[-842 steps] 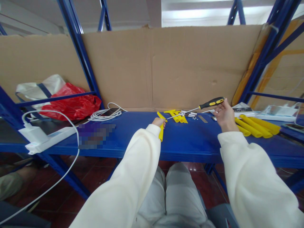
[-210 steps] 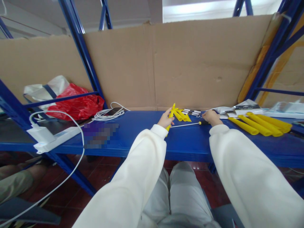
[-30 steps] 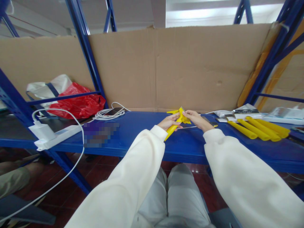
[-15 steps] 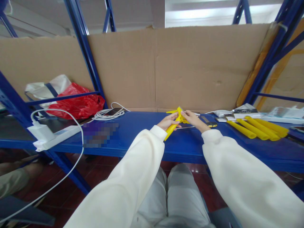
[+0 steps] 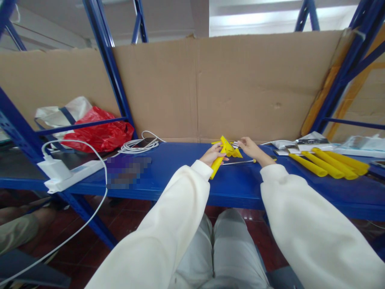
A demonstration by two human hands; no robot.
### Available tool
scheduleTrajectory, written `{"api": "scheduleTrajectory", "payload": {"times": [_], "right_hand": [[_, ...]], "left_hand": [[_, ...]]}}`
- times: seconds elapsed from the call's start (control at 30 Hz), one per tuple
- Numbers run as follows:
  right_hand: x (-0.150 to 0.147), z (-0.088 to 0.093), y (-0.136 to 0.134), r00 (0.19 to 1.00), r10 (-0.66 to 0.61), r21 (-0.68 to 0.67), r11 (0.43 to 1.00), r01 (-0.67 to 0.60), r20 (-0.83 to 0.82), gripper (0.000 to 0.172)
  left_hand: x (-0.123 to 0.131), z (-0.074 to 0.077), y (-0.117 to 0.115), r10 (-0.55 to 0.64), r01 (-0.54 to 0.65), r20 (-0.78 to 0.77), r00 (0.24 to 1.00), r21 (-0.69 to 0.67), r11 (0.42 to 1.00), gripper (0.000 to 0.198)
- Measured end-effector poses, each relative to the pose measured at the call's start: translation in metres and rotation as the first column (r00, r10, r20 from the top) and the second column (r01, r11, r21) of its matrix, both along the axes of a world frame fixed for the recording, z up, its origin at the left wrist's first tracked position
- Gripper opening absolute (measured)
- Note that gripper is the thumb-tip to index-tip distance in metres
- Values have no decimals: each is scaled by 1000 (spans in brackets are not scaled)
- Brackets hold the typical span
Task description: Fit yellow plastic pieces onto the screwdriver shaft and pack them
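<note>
While the left hand (image 5: 212, 154) grips a yellow piece (image 5: 217, 162) (tilted), the right hand (image 5: 251, 148) hovers

Cream long sleeves (image 5: 168, 224), pale grey trousers (image 5: 224, 249)

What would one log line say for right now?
left hand: grips yellow piece | right hand: at small yellow parts, grasp unclear | screwdriver: lying on blue shelf

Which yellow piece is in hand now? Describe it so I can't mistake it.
On the blue shelf in front of the cardboard wall, find the left hand at the middle. The yellow plastic piece it grips is the only one held tilted off the shelf; the long yellow tubes lie flat far to the right, untouched.
</note>
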State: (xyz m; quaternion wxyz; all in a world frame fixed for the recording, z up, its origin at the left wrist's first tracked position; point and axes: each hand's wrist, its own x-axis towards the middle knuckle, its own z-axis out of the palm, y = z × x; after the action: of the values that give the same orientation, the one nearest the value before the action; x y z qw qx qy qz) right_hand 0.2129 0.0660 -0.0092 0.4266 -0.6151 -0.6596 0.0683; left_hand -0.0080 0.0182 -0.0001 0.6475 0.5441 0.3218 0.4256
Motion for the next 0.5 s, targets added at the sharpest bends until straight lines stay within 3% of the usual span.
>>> {"api": "scheduleTrajectory", "payload": {"times": [0.1, 0.13, 0.27, 0.5], "right_hand": [[32, 8, -8, 975, -120, -150, 977, 150, 189, 8], [43, 9, -11, 965, -106, -223, 961, 161, 240, 3], [75, 9, -21, 971, 45, -396, 917, 53, 233, 17], [89, 4, -21, 951, -82, -379, 904, 197, 300, 27]], "left_hand": [[1, 2, -2, 140, -140, 0, 990, -22, 990, 78], [1, 2, -2, 187, -187, -6, 982, -31, 982, 78], [0, 3, -1, 327, -332, -65, 943, -75, 940, 80], [-4, 2, 2, 406, -414, -100, 909, -92, 905, 82]]}}
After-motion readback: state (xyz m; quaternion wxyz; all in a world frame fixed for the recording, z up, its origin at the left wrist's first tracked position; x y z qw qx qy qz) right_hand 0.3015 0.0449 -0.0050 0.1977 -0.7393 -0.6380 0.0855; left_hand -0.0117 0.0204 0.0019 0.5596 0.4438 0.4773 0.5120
